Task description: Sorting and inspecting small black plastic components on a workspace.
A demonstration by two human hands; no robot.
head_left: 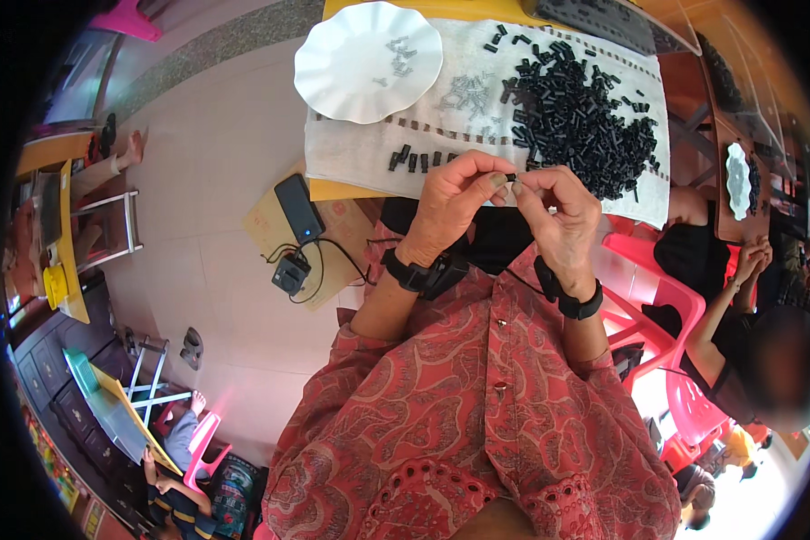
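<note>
Just above the near edge of the cloth-covered table, my two hands meet fingertip to fingertip. My left hand (459,200) pinches a small black plastic piece (511,177) between thumb and forefinger. Against its other end, my right hand (562,216) is closed in a pinch; whatever those fingers hold is too small to make out. A big heap of similar black pieces (576,117) lies beyond my right hand. Several more black pieces (412,162) stand in a short row left of my hands. Small clear pieces (466,94) are scattered left of the heap.
A white scalloped plate (337,85) with some clear pieces sits at the table's far left. White cloth (351,153) covers the table. On the floor, cardboard bears a phone (299,207) and a cabled black device (291,272). People sit nearby; a red chair (657,306) stands at right.
</note>
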